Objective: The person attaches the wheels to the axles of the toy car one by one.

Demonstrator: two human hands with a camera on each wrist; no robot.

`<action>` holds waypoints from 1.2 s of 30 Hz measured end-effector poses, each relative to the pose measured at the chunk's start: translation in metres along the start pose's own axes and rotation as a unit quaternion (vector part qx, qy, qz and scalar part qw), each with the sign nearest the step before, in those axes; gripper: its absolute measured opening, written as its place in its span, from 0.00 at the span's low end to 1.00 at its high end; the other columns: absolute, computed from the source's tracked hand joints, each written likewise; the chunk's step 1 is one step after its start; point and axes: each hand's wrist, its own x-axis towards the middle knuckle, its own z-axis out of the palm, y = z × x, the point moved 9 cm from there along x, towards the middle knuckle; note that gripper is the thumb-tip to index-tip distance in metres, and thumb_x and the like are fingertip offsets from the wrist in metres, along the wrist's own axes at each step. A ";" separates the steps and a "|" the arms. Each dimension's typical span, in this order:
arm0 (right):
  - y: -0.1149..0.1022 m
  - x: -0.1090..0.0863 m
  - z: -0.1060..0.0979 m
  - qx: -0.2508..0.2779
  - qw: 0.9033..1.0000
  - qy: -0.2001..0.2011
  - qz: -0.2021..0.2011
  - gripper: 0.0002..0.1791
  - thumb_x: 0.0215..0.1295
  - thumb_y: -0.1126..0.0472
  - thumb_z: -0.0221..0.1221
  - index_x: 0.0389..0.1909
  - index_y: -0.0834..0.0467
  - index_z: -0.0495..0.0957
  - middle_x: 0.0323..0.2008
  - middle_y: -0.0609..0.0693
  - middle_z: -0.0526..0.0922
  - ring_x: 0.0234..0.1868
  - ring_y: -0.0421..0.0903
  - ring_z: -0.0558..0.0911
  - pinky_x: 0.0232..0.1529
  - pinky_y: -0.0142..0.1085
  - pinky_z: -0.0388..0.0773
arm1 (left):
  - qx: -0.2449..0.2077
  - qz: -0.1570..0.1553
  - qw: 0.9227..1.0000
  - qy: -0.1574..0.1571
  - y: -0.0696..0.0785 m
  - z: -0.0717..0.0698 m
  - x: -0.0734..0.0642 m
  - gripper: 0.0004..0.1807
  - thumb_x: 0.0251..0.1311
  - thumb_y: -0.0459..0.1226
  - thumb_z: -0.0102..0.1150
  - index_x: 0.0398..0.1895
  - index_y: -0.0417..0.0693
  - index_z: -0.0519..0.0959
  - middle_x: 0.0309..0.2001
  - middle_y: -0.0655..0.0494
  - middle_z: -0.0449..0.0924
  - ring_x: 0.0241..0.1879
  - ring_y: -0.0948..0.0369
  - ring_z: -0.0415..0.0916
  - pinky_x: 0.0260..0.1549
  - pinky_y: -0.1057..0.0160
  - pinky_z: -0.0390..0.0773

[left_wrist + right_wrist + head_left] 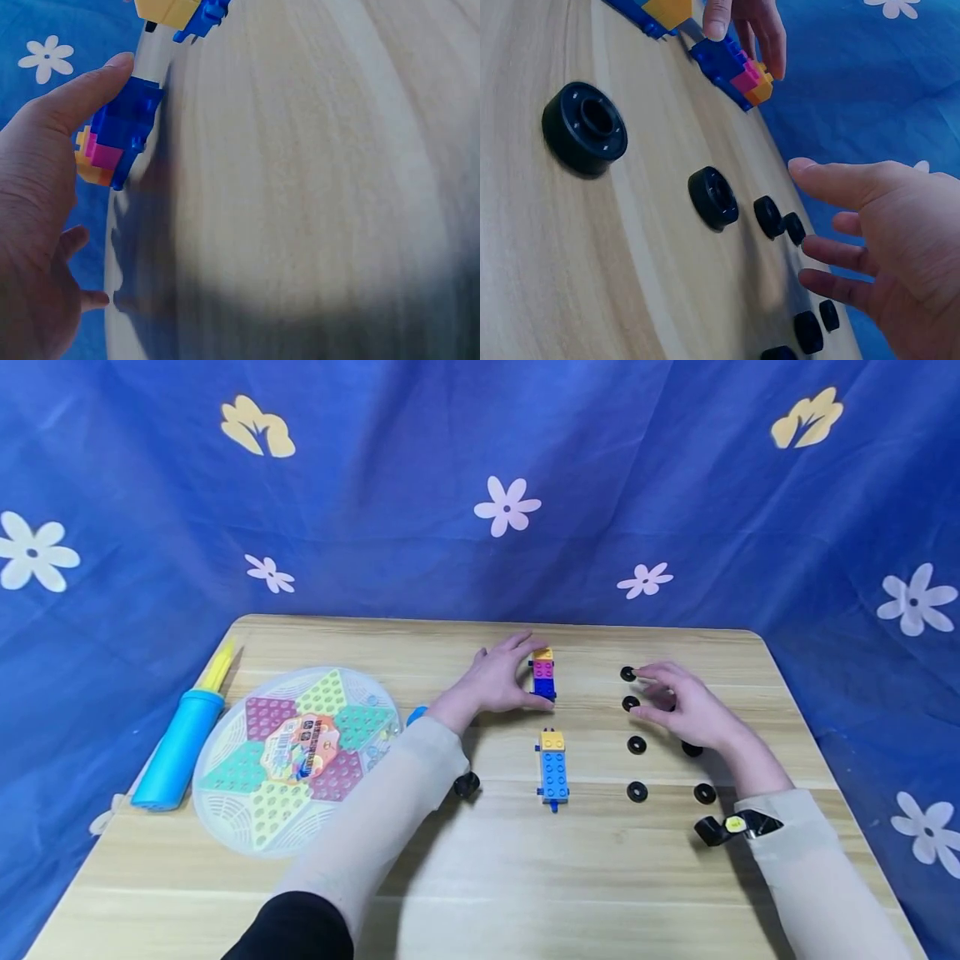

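A small block car (543,675), yellow, pink and dark blue, sits near the far edge of the table, within the span of the left hand (491,681). That hand grips it lengthwise, its thumb at the dark blue end and a fingertip at the yellow end; other fingers stick out free in the left wrist view. Just nearer the person lies a second block car (553,768), light blue with a yellow block at its far end, roughly in line with the first and apart from it. To the right, black wheels (637,745) lie flat in two columns, four in the left one; the other column is partly covered. Over the far wheels hovers the right hand (686,702), thumb and fingers spread and relaxed, holding nothing; whether a fingertip touches a wheel cannot be told. Left of the cars, beside the left sleeve (382,802), lies a round game board (217,739) with a coloured star, and beyond it a blue pump (178,747) with a yellow nozzle. The wooden table (510,893) meets a blue cloth (390,485) printed with flowers.
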 end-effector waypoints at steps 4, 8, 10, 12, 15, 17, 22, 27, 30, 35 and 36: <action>0.009 0.001 0.005 -0.005 1.000 -0.009 0.018 0.33 0.66 0.62 0.74 0.68 0.69 0.75 0.62 0.62 0.76 0.54 0.60 0.84 0.55 0.55 0.82 | 0.000 0.006 1.000 -0.002 -0.001 0.006 0.004 0.59 0.48 0.68 0.77 0.82 0.66 0.63 0.84 0.53 0.51 0.82 0.51 0.47 0.73 0.25 0.42; 0.014 0.004 0.009 -0.006 1.000 -0.012 0.024 0.29 0.66 0.63 0.74 0.65 0.67 0.78 0.56 0.60 0.80 0.49 0.56 0.84 0.51 0.52 0.83 | 0.003 0.006 1.000 -0.007 -0.001 0.009 0.007 0.58 0.49 0.68 0.77 0.83 0.67 0.62 0.83 0.55 0.55 0.82 0.52 0.48 0.73 0.24 0.39; 0.015 0.006 0.011 -0.011 0.999 -0.015 0.026 0.26 0.67 0.63 0.73 0.64 0.67 0.80 0.52 0.59 0.82 0.47 0.54 0.83 0.50 0.51 0.82 | 0.003 0.001 1.000 -0.009 -0.002 0.010 0.007 0.58 0.49 0.69 0.76 0.83 0.68 0.61 0.82 0.58 0.57 0.82 0.53 0.49 0.73 0.25 0.38; 0.014 0.007 0.014 -0.019 0.999 -0.022 0.027 0.24 0.68 0.64 0.72 0.62 0.66 0.81 0.49 0.57 0.83 0.45 0.52 0.82 0.48 0.48 0.81 | 0.002 -0.004 1.000 -0.010 -0.002 0.010 0.008 0.58 0.49 0.69 0.76 0.83 0.69 0.61 0.82 0.59 0.58 0.81 0.53 0.50 0.73 0.25 0.37; 0.015 0.008 0.017 -0.035 0.999 -0.028 0.026 0.21 0.68 0.67 0.71 0.61 0.66 0.81 0.47 0.55 0.82 0.43 0.49 0.81 0.45 0.44 0.80 | -0.002 -0.003 1.000 -0.009 -0.003 0.010 0.007 0.58 0.49 0.69 0.76 0.83 0.69 0.61 0.81 0.61 0.60 0.81 0.54 0.52 0.75 0.27 0.38; 0.014 0.008 0.018 -0.042 0.998 -0.029 0.023 0.20 0.69 0.69 0.70 0.60 0.66 0.82 0.46 0.55 0.82 0.41 0.48 0.80 0.43 0.43 0.79 | -0.010 0.007 1.000 -0.003 -0.002 0.010 0.007 0.58 0.49 0.68 0.77 0.83 0.67 0.61 0.80 0.60 0.61 0.80 0.54 0.54 0.76 0.31 0.42; 0.012 0.007 0.020 -0.051 0.998 -0.026 0.014 0.19 0.72 0.70 0.66 0.62 0.65 0.82 0.48 0.55 0.81 0.41 0.48 0.79 0.42 0.42 0.78 | -0.063 0.049 0.996 0.029 0.005 0.002 0.004 0.58 0.50 0.59 0.82 0.83 0.62 0.62 0.80 0.56 0.60 0.78 0.51 0.59 0.76 0.42 0.58; 0.001 0.004 0.017 -0.058 0.998 -0.012 0.005 0.16 0.74 0.72 0.63 0.60 0.64 0.83 0.46 0.55 0.77 0.41 0.49 0.76 0.42 0.43 0.74 | -0.175 0.083 0.979 0.059 0.015 -0.009 -0.002 0.55 0.50 0.38 0.86 0.81 0.58 0.65 0.79 0.53 0.55 0.69 0.49 0.72 0.66 0.55 0.75; -0.007 0.003 0.013 -0.051 0.999 -0.002 0.003 0.14 0.74 0.71 0.63 0.58 0.64 0.82 0.45 0.54 0.76 0.41 0.48 0.77 0.42 0.41 0.75 | -0.219 0.100 0.968 0.076 0.024 -0.017 -0.008 0.54 0.46 0.28 0.86 0.79 0.55 0.69 0.78 0.51 0.54 0.65 0.50 0.75 0.59 0.60 0.81; -0.026 0.002 0.006 -0.035 0.999 0.013 -0.010 0.14 0.73 0.71 0.64 0.57 0.64 0.81 0.48 0.53 0.79 0.42 0.48 0.80 0.44 0.40 0.80 | -0.238 0.114 0.959 0.105 0.034 -0.031 -0.020 0.52 0.43 0.22 0.84 0.75 0.53 0.73 0.76 0.54 0.57 0.64 0.54 0.74 0.51 0.63 0.84; -0.030 0.002 0.005 -0.031 0.999 0.017 -0.015 0.14 0.73 0.72 0.64 0.57 0.64 0.81 0.49 0.53 0.79 0.42 0.47 0.80 0.44 0.39 0.80 | -0.242 0.117 0.957 0.110 0.036 -0.034 -0.023 0.52 0.42 0.22 0.84 0.74 0.54 0.74 0.76 0.55 0.57 0.64 0.55 0.74 0.50 0.62 0.85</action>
